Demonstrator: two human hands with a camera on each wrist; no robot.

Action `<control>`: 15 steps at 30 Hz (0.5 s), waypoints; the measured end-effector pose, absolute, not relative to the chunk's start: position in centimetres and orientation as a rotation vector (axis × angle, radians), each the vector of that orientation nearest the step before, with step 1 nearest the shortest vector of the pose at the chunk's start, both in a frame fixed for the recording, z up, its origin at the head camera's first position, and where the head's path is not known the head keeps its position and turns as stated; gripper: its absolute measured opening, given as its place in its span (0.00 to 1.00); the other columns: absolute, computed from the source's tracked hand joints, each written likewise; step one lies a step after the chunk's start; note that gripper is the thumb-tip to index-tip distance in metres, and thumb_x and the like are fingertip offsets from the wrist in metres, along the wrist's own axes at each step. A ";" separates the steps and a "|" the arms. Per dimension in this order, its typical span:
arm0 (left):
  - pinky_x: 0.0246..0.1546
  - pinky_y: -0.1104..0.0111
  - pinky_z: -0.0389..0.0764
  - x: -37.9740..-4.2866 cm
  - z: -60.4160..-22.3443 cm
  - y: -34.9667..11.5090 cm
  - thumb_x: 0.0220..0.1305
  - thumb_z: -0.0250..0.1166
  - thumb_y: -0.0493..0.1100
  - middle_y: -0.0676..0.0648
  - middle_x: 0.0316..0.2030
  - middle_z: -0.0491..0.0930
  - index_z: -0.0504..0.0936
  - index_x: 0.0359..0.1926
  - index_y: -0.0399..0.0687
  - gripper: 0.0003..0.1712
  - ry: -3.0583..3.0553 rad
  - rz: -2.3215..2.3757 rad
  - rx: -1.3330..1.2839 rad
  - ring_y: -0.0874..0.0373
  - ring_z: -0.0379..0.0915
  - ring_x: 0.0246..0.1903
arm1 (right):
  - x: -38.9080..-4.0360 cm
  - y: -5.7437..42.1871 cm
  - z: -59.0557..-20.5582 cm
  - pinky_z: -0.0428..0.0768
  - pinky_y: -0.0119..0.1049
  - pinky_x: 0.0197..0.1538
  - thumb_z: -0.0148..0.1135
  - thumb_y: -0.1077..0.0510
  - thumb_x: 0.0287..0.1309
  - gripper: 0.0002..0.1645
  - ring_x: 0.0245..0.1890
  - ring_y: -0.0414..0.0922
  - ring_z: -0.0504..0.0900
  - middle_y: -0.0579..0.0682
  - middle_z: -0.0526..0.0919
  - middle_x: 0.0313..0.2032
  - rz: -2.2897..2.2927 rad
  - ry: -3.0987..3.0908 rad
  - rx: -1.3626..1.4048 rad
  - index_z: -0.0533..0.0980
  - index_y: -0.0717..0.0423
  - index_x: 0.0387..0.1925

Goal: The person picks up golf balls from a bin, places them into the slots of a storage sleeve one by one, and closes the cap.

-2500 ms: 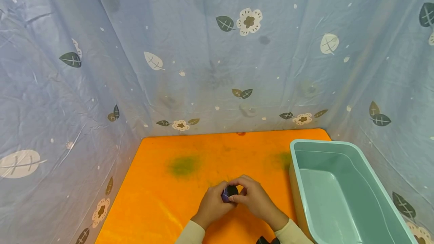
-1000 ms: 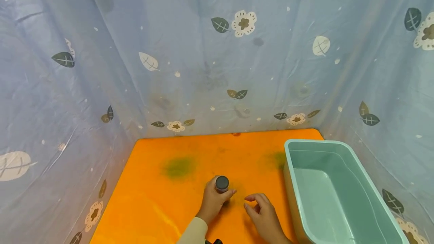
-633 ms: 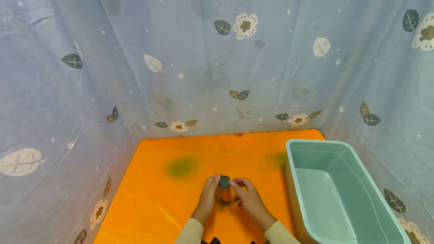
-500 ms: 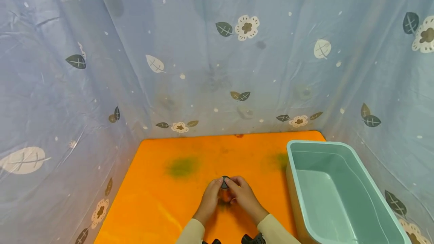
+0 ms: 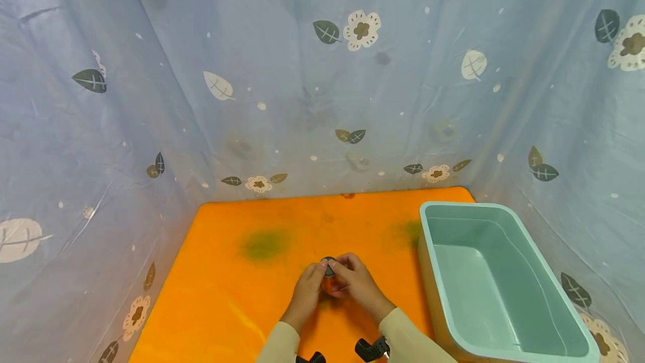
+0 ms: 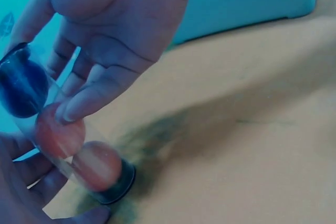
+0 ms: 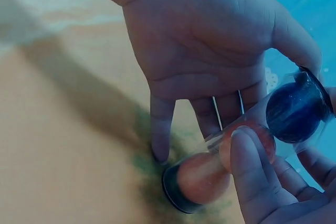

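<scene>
A clear tube with dark end caps stands slightly tilted between both hands, its top cap (image 5: 329, 267) showing in the head view. Inside the tube, in the left wrist view, are a dark blue ball (image 6: 23, 88) at the top and two orange-red balls, the lowest ball (image 6: 97, 165) beside the bottom cap (image 6: 124, 183). My left hand (image 5: 305, 291) grips the tube from the left, and my right hand (image 5: 356, 284) holds it from the right. Both thumbs lie on the top cap. Fingers behind the tube are partly hidden.
An orange table (image 5: 221, 273) with greenish smudges lies under the hands. To the right stands a light teal bin (image 5: 434, 273), with nothing seen inside. A blue-grey curtain (image 5: 282, 71) with leaf and flower prints surrounds the table on three sides.
About a second ago only my left hand held the tube and my right hand was apart from it. My right hand has come in to grip it, and both thumbs have moved onto the cap.
</scene>
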State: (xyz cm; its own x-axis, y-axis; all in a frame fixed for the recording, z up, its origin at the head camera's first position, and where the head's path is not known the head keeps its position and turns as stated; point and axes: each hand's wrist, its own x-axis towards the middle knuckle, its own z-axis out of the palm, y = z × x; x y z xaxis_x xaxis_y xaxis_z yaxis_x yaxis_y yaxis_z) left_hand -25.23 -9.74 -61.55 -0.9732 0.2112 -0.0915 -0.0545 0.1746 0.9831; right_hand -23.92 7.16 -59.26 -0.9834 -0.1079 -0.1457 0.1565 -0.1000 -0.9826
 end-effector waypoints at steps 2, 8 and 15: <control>0.45 0.57 0.68 -25.2 -61.2 -9.6 0.84 0.52 0.69 0.44 0.41 0.75 0.82 0.51 0.44 0.33 2.260 1.868 0.168 0.48 0.71 0.44 | -23.9 7.3 -59.2 0.89 0.47 0.40 0.65 0.43 0.80 0.28 0.33 0.55 0.88 0.60 0.83 0.40 -2.221 1.984 0.069 0.71 0.63 0.59; 0.49 0.53 0.68 -25.3 -61.1 -9.4 0.85 0.51 0.69 0.47 0.46 0.78 0.84 0.53 0.46 0.32 2.310 1.807 0.196 0.49 0.71 0.48 | -23.6 7.5 -59.5 0.89 0.50 0.42 0.64 0.42 0.81 0.28 0.35 0.58 0.88 0.58 0.81 0.42 -2.197 2.056 0.077 0.72 0.63 0.58; 0.68 0.33 0.66 -24.7 -61.5 -9.4 0.87 0.48 0.66 0.39 0.72 0.73 0.73 0.76 0.43 0.37 2.396 1.782 0.345 0.36 0.66 0.72 | -22.1 9.4 -59.6 0.82 0.58 0.56 0.57 0.30 0.79 0.37 0.55 0.56 0.84 0.55 0.82 0.60 -1.576 2.812 -0.099 0.79 0.57 0.64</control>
